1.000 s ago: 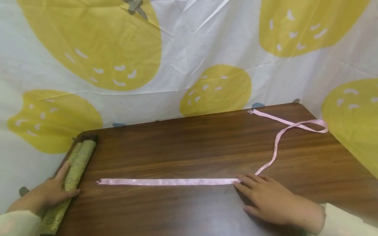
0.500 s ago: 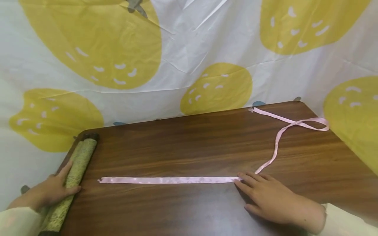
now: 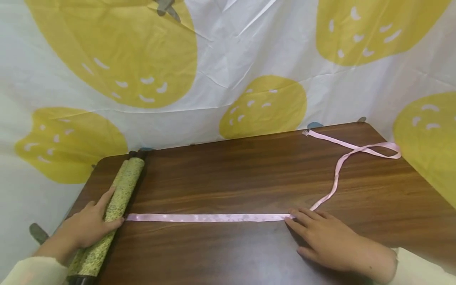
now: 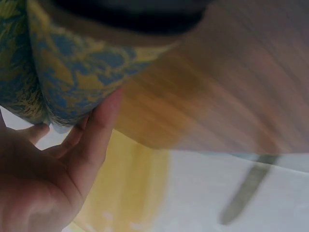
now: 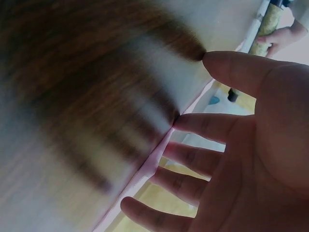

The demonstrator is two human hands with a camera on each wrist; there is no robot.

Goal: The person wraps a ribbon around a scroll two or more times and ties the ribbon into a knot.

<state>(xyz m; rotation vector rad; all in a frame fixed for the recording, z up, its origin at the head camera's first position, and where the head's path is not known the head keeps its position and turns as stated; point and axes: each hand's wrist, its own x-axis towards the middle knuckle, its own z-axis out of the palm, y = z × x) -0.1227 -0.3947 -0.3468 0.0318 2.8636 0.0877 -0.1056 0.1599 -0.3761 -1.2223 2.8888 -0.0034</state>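
Note:
A rolled scroll point(image 3: 124, 190) with yellow-green patterned cloth and dark roller ends lies slanted at the table's left side. My left hand point(image 3: 85, 227) grips it, thumb along its right side and fingers on the far left side. In the left wrist view the scroll's two patterned rolls point(image 4: 87, 67) sit side by side above the thumb. A pink ribbon point(image 3: 213, 217) runs straight from beside the scroll to my right hand point(image 3: 331, 239). The right fingers are spread, their tips pressing the ribbon onto the table; the right wrist view shows the ribbon point(image 5: 149, 166) under the fingertips.
The brown wooden table point(image 3: 228, 178) has its back edge against a white curtain point(image 3: 206, 91) printed with yellow fruit. Beyond my right hand the ribbon bends back and loops near the right edge, its frayed end at the rear edge.
My left hand has moved the scroll rightward, and it now covers the ribbon's left end. My right hand stays on the ribbon.

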